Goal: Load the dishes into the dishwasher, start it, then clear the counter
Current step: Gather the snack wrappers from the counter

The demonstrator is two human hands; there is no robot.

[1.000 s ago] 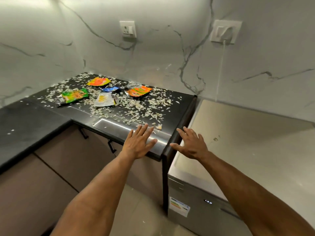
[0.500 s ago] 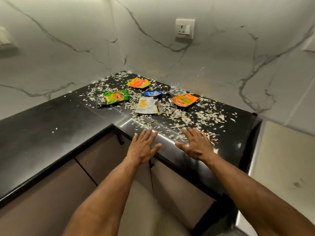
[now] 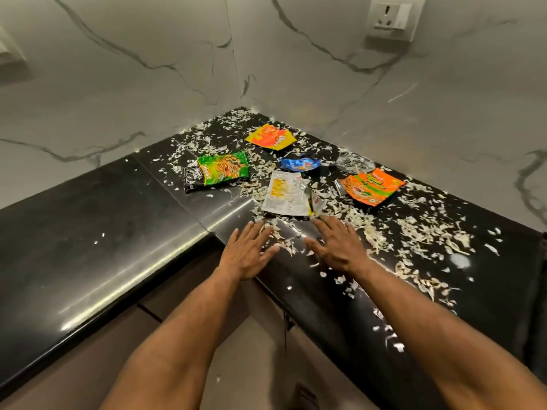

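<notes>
head view: left grip (image 3: 248,252) and right grip (image 3: 336,245) hover flat, fingers spread apart and holding nothing, over the black desk (image 3: 112,232) edge. just beyond the fingertips lies a silver wrapper (image 3: 285,194); farther out sit a green packet (image 3: 219,171), a blue wrapper (image 3: 299,163) and an orange packet (image 3: 371,186) amid scattered white peel scraps (image 3: 414,229). sweeping carelessly would likely push scraps off the near edge onto the floor

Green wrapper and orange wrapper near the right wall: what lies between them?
Head view: a white wrapper, a small blue wrapper and scattered pale peelings on the black counter.
</notes>
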